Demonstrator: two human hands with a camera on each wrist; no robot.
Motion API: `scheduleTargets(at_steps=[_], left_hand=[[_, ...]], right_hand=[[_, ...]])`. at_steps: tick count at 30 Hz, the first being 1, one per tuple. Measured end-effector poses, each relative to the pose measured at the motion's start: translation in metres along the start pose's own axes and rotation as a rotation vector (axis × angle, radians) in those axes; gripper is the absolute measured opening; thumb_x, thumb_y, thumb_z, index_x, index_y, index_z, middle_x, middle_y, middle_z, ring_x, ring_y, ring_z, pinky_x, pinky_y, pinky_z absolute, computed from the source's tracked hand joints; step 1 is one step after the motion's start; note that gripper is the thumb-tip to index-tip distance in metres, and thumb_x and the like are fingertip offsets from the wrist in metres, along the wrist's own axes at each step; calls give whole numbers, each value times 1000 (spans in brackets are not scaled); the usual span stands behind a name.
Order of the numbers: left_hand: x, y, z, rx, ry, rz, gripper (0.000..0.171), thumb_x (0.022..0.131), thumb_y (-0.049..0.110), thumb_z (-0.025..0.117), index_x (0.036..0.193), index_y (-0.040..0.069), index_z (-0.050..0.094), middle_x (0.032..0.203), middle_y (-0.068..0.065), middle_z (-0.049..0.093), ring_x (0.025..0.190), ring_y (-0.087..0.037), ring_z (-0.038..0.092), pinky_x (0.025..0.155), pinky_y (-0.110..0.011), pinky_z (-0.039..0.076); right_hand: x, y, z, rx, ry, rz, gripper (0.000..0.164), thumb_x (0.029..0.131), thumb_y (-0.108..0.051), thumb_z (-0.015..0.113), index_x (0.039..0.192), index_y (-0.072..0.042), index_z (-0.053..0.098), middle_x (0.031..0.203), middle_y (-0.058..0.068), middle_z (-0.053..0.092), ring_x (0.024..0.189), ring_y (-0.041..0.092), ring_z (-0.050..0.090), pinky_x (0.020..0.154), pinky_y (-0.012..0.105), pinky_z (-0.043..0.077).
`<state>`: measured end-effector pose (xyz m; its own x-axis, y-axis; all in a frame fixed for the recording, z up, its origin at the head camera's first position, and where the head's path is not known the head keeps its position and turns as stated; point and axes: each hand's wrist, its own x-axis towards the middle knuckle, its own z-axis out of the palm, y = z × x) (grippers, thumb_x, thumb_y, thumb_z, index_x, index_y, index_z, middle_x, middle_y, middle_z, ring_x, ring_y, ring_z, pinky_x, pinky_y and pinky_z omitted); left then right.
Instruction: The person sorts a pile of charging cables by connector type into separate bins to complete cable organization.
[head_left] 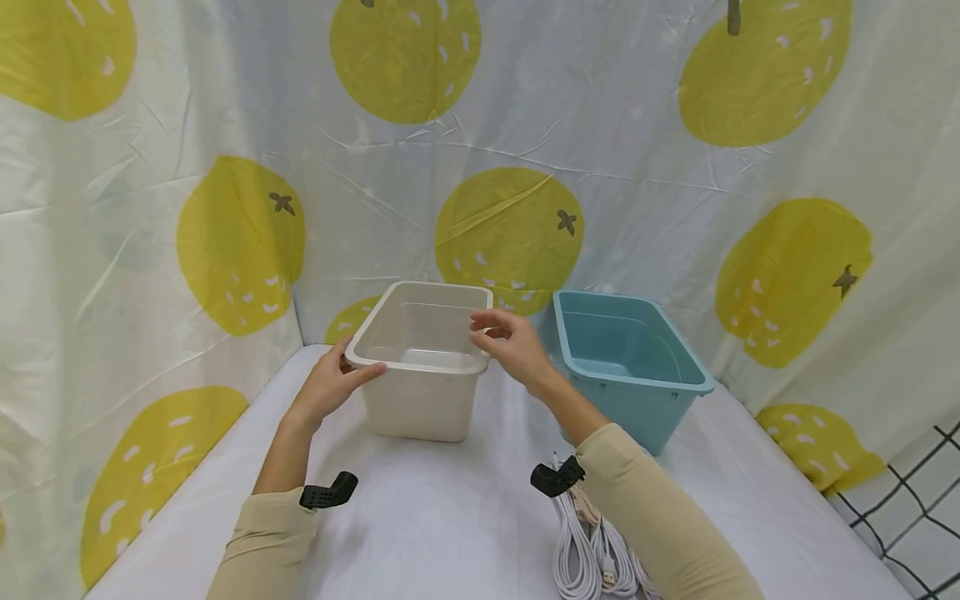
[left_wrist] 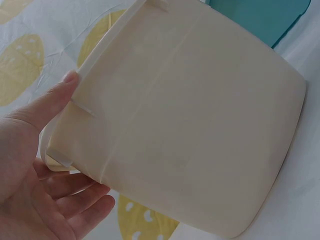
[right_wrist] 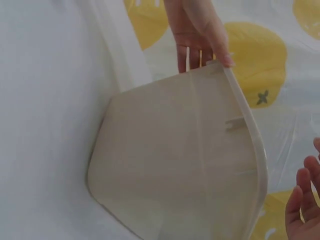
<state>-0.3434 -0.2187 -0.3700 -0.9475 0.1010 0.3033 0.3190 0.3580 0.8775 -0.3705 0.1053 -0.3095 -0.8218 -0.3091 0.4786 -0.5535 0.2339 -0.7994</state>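
Note:
A beige plastic bin (head_left: 422, 402) stands upright on the white surface, its visible inside bare. My left hand (head_left: 330, 385) grips its front left corner; in the left wrist view the thumb lies over the rim (left_wrist: 75, 85) and the fingers sit against the side below. Near the bin's right rim, my right hand (head_left: 512, 343) hovers with loosely bent fingers and nothing in them. The right wrist view has those fingers (right_wrist: 305, 190) apart from the beige wall (right_wrist: 165, 150).
To the right stands a blue-green bin (head_left: 637, 400). Bundled white cables (head_left: 577, 550) lie in front, partly under my right forearm. A lemon-print curtain (head_left: 375, 208) hangs behind and at the sides. Black wire mesh (head_left: 900, 517) shows at the lower right.

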Motion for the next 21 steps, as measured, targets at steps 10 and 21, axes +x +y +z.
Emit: scheduleTargets(at_steps=[10,21], left_hand=[[0,-1,0,2,-1,-3,87,93,41,80,160,9,35,143,-25,55,128,-37,54,110,-62,39],[1,-3,1,-4,-3,12,85,94,39,79,159,8,35,143,-25,54,129,-37,54,110,-62,38]], right_hand=[[-15,-1,-18,-3,-16,9,34,98,-13,73,131,-2,68,118,17,69,104,30,67,89,41,58],[-33,1,-42,-27,4,-26,33,98,-11,73,130,-3,69,115,14,71,102,30,68,84,35,58]])
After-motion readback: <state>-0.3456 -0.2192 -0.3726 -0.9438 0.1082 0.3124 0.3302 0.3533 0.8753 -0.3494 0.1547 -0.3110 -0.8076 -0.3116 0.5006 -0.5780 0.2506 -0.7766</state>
